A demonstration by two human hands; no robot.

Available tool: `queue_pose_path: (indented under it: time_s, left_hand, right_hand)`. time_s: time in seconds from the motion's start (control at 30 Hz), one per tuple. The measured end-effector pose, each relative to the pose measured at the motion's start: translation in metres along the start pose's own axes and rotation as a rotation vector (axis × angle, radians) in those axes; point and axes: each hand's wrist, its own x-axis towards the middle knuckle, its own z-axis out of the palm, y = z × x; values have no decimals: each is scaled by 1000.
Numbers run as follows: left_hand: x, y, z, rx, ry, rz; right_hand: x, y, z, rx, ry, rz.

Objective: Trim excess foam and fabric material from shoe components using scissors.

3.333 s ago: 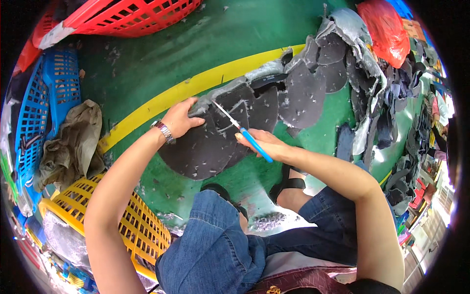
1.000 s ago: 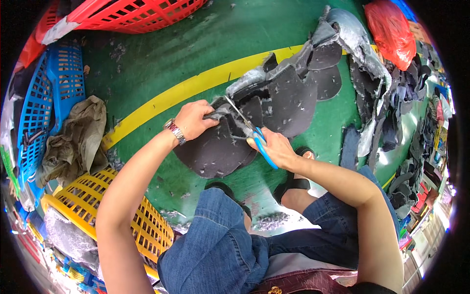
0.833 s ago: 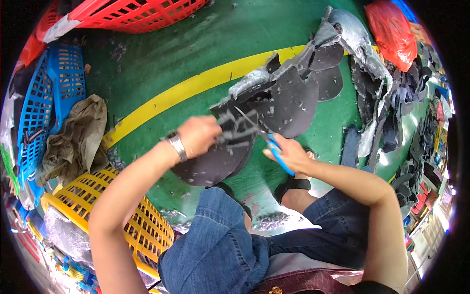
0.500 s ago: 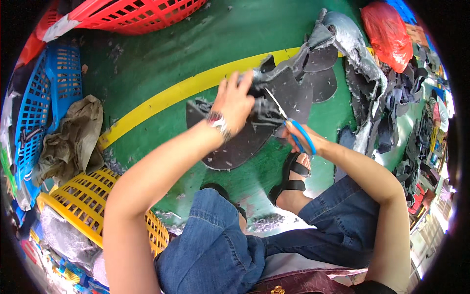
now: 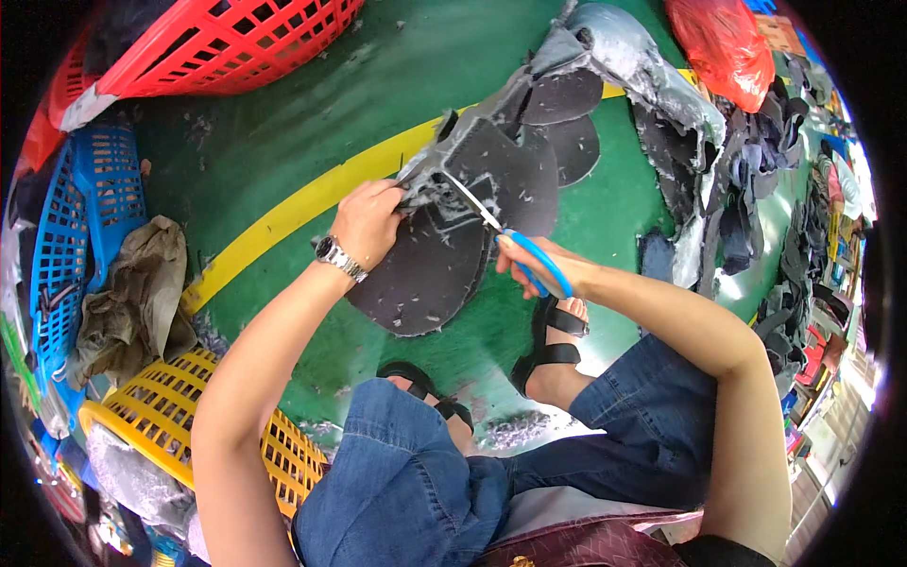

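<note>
My left hand (image 5: 367,223), with a metal watch on its wrist, is closed on the near-left edge of a sheet of dark grey fabric. My right hand (image 5: 531,263) grips blue-handled scissors (image 5: 479,209), whose blades point up and left over the fabric's frayed middle. The fabric (image 5: 416,283) has large rounded lobes and pale fuzz along its edges. It stretches away to the upper right, toward a crumpled grey fuzzy heap (image 5: 624,42). Whether the blade tips are biting into the cloth is too small to tell.
The green floor has a curved yellow stripe (image 5: 283,220). A red basket (image 5: 236,47), blue crates (image 5: 109,189), a brown crumpled cloth (image 5: 132,283) and a yellow basket (image 5: 170,406) line the left. On the right lie a red bag (image 5: 723,52) and dark fabric strips (image 5: 746,208).
My left hand has moved left and slightly down, pulling the fabric along. The right hand and scissors have shifted left, and the whole view has turned slightly.
</note>
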Motion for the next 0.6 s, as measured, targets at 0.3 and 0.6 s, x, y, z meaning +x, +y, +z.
queue_pose_path:
  time_s: [0.3,0.6]
  left_hand:
    - [-11,-1,-3,10,1,-38]
    - [-17,10,-10,-29,10,-89]
  right_hand:
    - [6,-20,3,-499,202,-86]
    - [-11,-37,6,-852,400,-76]
